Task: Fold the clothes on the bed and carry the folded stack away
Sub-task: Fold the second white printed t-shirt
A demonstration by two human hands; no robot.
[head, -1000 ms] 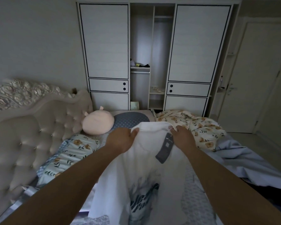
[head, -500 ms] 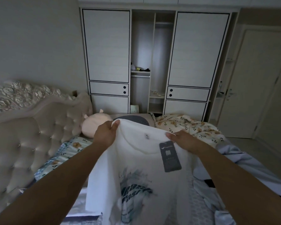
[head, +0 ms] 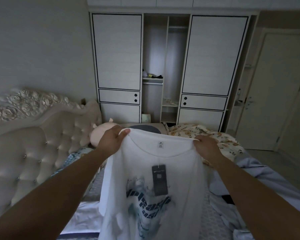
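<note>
White T-shirt (head: 151,184) hung above bed (head: 87,213), spread btwn 2 hands. Fabric judged light, limp, non-fragile; best hold at shoulder seams. Left hand (head: 111,141) and right hand (head: 205,147) each pinched 1 shoulder. Hang tag (head: 159,179) dangled loose.

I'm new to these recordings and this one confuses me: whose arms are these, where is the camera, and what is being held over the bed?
There is no machine here. A person wears a camera on the head, looking forward and down, so you see their own two bare arms. The left hand and right hand each grip a shoulder of a white T-shirt, holding it spread above the bed. A dark price tag hangs from its collar. On the bed lie a pink plush toy, a flowered quilt and pale blue bedding. Behind stands a white wardrobe, open in the middle.
</note>
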